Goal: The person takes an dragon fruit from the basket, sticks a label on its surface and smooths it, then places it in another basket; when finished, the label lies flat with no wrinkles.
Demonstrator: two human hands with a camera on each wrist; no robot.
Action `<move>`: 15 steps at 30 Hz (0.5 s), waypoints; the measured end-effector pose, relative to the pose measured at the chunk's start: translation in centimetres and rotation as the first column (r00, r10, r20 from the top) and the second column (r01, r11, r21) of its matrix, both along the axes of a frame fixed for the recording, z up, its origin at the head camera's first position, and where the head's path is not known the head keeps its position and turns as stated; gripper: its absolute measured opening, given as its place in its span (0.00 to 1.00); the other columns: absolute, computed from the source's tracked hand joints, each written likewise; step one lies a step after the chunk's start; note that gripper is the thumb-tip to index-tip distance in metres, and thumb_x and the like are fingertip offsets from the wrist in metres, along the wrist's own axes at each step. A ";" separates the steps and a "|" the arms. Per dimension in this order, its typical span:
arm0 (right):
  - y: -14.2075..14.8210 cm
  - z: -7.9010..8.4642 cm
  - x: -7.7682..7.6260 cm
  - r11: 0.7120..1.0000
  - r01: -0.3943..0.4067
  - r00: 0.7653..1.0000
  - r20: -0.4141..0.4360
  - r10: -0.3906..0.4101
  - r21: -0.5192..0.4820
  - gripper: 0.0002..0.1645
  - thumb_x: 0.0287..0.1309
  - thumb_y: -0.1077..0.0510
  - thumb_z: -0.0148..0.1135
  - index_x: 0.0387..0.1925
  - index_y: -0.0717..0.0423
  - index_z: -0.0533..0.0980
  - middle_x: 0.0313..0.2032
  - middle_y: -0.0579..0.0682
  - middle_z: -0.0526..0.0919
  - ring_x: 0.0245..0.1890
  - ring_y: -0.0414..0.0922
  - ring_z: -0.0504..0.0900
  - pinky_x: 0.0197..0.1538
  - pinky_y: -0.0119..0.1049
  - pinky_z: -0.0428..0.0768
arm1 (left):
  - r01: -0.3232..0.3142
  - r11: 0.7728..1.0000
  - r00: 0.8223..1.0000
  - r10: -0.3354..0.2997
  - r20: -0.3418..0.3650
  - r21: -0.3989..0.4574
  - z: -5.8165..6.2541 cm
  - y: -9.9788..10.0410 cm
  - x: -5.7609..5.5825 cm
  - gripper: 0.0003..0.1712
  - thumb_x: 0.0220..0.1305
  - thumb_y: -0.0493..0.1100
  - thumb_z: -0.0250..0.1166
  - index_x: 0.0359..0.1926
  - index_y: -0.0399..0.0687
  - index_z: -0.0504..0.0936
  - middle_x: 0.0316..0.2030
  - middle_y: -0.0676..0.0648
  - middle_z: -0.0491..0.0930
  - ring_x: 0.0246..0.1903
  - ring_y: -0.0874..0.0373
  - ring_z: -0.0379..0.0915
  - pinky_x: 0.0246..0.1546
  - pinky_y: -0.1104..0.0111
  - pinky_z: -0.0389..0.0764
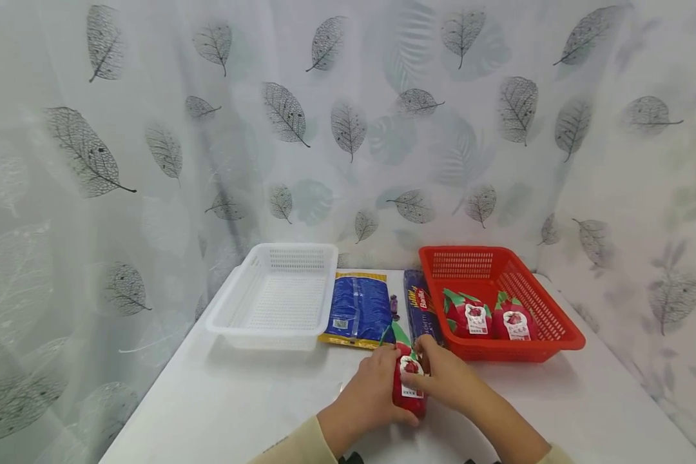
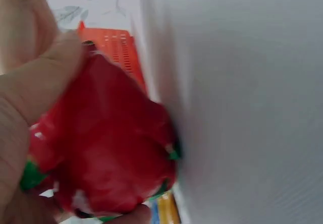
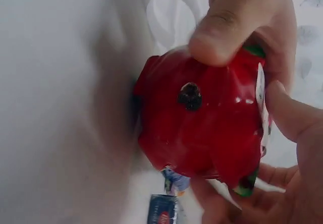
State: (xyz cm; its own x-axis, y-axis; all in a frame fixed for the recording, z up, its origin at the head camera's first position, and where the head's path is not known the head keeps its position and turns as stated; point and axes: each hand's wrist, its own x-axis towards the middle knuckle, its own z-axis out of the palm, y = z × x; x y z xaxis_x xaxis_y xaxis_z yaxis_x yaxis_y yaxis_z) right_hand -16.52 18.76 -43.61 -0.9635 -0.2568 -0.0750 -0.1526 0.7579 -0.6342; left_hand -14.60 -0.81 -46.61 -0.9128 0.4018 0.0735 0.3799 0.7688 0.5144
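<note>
A red dragon fruit (image 1: 406, 403) with green leaf tips and a white label (image 1: 410, 376) lies on the white table, between both hands. My left hand (image 1: 367, 393) grips it from the left, its thumb near the base end. From the right, my right hand (image 1: 448, 377) holds the fruit, with the thumb on the label and fingers curled over the far side. In the left wrist view the dragon fruit (image 2: 116, 138) shows its red underside against the table. The right wrist view shows the fruit's (image 3: 202, 123) dark stem end.
A red basket (image 1: 501, 351) at the right holds two labelled dragon fruits (image 1: 468, 317). At the left stands a white basket (image 1: 267, 332). Between them lie a blue and yellow packet (image 1: 359, 309), a blue Barilla spaghetti pack (image 1: 420, 309) and a small purple packet (image 1: 394, 305).
</note>
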 end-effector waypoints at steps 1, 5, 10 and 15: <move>0.0 0.1 0.2 1.000 -0.008 1.000 0.003 0.008 0.010 0.45 0.51 0.36 0.82 0.65 0.47 0.72 0.47 0.50 0.80 0.44 0.45 0.81 0.42 0.47 0.91 | 0.011 1.000 1.000 -0.011 0.020 0.011 0.2 -0.2 0.0 0.66 0.45 0.64 0.87 0.78 0.57 0.59 0.70 0.49 0.70 0.64 0.52 0.73 0.62 0.54 0.86; 0.1 -0.2 0.9 0.992 -0.119 0.993 0.001 0.119 0.049 0.57 0.48 0.35 0.83 0.78 0.37 0.67 0.68 0.56 0.69 0.57 0.53 0.79 0.50 0.59 0.90 | 0.059 0.996 0.993 -0.065 0.096 0.059 0.8 -1.1 0.1 0.74 0.46 0.56 0.88 0.84 0.66 0.46 0.75 0.50 0.67 0.67 0.54 0.74 0.62 0.54 0.86; 0.1 -0.9 1.3 0.981 -0.195 0.980 -0.034 0.195 0.020 0.58 0.44 0.39 0.87 0.77 0.34 0.70 0.74 0.60 0.64 0.60 0.59 0.76 0.50 0.62 0.89 | 0.100 0.986 0.984 -0.118 0.136 0.130 1.3 -2.0 0.1 0.72 0.51 0.58 0.85 0.85 0.67 0.45 0.79 0.51 0.63 0.71 0.54 0.72 0.66 0.54 0.84; 0.4 -0.8 1.7 0.986 -0.169 0.985 -0.041 0.168 -0.009 0.55 0.42 0.41 0.87 0.74 0.33 0.72 0.74 0.58 0.67 0.63 0.60 0.75 0.46 0.61 0.90 | 0.119 0.983 0.979 -0.140 0.149 0.143 1.4 -2.4 0.1 0.71 0.52 0.51 0.86 0.85 0.70 0.46 0.80 0.53 0.62 0.74 0.54 0.69 0.65 0.54 0.84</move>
State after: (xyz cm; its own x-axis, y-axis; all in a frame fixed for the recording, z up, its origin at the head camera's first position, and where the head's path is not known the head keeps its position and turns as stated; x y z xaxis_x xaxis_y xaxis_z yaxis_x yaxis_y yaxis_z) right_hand -14.78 19.17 -44.46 -0.9086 -0.4164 -0.0329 -0.3030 0.7112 -0.6343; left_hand -14.49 -3.21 -45.16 -0.8579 0.5138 -0.0072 0.3774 0.6395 0.6698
